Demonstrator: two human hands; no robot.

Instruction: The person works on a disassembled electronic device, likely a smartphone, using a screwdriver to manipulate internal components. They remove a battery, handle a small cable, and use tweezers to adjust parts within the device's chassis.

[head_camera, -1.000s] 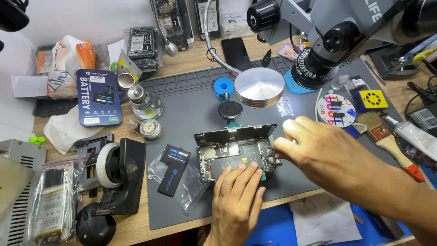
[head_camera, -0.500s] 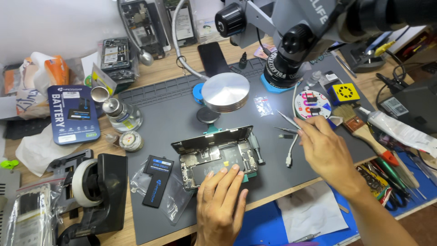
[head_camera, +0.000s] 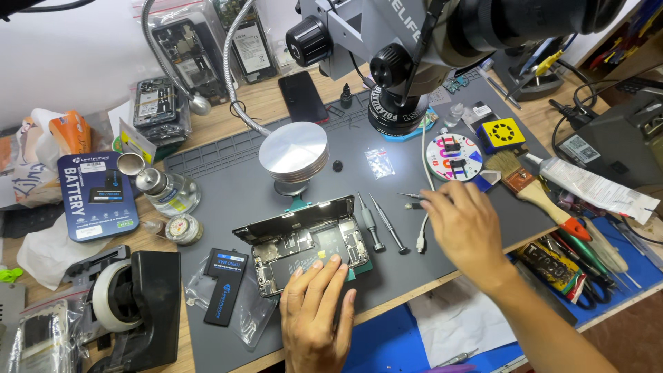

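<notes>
An opened phone [head_camera: 304,242] lies on the grey work mat [head_camera: 228,173], its lid raised at the back edge. My left hand [head_camera: 318,314] lies flat with its fingertips pressing on the phone's near edge and holds it in place. My right hand [head_camera: 464,231] is further right on the mat, its fingers closed on thin metal tweezers [head_camera: 409,197] whose tips point left. Two small screwdrivers [head_camera: 378,222] and a white cable [head_camera: 422,231] lie between the phone and my right hand.
A microscope head [head_camera: 414,48] hangs over the mat's back, with a round metal disc [head_camera: 293,152] under a gooseneck. A brush [head_camera: 528,190], a round parts tray [head_camera: 453,155] and several tools lie at right. A battery box [head_camera: 93,193], a bottle [head_camera: 162,190] and a tape dispenser [head_camera: 131,304] stand at left.
My right hand left the phone's right edge and moved right across the mat to the tweezers. My left hand stayed on the phone.
</notes>
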